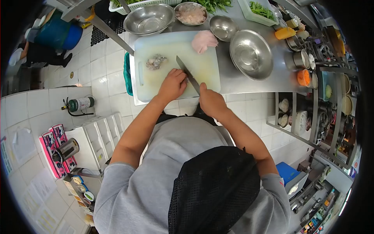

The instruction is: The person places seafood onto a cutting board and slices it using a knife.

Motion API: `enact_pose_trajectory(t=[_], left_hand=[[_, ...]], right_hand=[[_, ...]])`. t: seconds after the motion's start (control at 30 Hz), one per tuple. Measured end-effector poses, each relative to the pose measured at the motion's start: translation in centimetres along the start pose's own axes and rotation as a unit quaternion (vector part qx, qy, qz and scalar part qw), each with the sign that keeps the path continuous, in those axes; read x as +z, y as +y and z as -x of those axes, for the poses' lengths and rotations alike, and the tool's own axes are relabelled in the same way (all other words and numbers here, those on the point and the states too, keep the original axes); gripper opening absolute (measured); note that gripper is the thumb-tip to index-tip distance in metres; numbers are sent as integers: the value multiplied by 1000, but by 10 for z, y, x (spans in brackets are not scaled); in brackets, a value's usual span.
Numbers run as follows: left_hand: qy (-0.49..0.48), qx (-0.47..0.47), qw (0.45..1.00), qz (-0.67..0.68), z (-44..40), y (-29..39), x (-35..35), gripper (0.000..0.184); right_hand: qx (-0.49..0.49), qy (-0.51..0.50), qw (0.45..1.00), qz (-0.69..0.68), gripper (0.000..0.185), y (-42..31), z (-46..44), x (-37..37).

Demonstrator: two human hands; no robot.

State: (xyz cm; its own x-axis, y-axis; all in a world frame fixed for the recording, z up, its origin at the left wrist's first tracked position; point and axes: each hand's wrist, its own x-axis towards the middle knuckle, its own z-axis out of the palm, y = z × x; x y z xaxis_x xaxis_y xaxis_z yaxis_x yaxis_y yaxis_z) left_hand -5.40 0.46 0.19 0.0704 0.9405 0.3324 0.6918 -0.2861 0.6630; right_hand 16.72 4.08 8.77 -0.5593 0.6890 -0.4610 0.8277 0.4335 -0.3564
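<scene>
My right hand grips the handle of a kitchen knife, whose blade slants up and left over the white cutting board. Close beside the blade, my left hand presses down on the board with curled fingers. A small greyish bit shows at its fingertips, but what they hold is mostly hidden. A small heap of greyish, wet-looking cut pieces lies on the board's left side. At the upper right corner of the board rests a pale pink, soft lump; its kind is unclear.
Behind the board stand a wide steel bowl, a bowl of pale raw pieces and a small steel bowl. A perforated steel colander sits to the right. A metal post rises at the left. Another person is far left.
</scene>
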Motion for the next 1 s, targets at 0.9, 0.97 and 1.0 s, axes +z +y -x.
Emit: enact_pose_trajectory(t=[0.9,0.97,1.0], left_hand=[[17,-89,995,-46,-1,6,7,29],[25,-85,996,-34,-1,11,0,26],[33,-79,996,-23,-1,13,-3,24]], right_hand=[[-12,30,999,1,24,16,26,-44],[-18,22,1000,0,24,15,36,-48],[-25,15,1000,-1,24,15,40,-48]])
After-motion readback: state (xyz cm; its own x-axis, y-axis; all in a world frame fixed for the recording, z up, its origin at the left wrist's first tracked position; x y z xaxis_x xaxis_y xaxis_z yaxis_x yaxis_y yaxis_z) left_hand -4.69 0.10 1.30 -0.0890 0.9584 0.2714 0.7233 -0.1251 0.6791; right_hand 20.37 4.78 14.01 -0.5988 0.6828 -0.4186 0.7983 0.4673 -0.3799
